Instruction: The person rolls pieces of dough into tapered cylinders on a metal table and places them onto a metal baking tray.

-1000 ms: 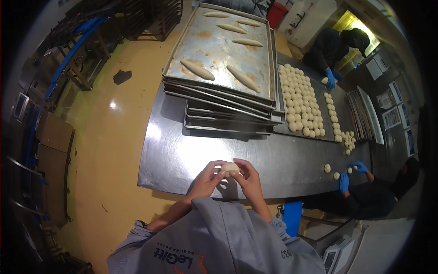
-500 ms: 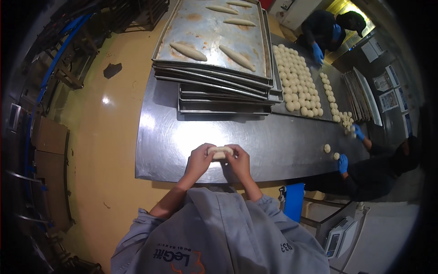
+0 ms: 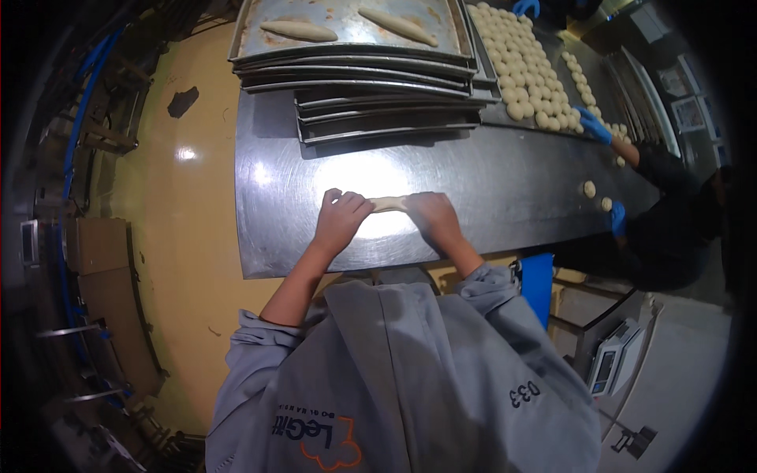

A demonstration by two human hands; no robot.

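Observation:
A pale strip of dough (image 3: 388, 204) lies across the steel table (image 3: 509, 209) in front of me, its two ends covered by my hands. My left hand (image 3: 342, 219) curls over the left end, with its index finger and thumb bent. On the right end rests my right hand (image 3: 434, 216), knuckles up, its fingertips hidden beneath it. Beyond them stands a stack of metal baking trays (image 3: 371, 69). Two spindle-shaped dough pieces, one on the left (image 3: 300, 31) and one on the right (image 3: 398, 27), sit on the top tray.
Many dough balls (image 3: 524, 75) fill a tray at the far right. A co-worker's blue-gloved hand (image 3: 593, 124) reaches beside them; the other gloved hand (image 3: 618, 218) is near two loose balls. Another blue glove (image 3: 526, 8) shows at the top. A scale (image 3: 613, 364) stands at lower right.
My hands have moved apart, and the dough between them is longer and thinner. The view has shifted, so the trays sit higher. A co-worker's gloved hand has moved to the dough balls.

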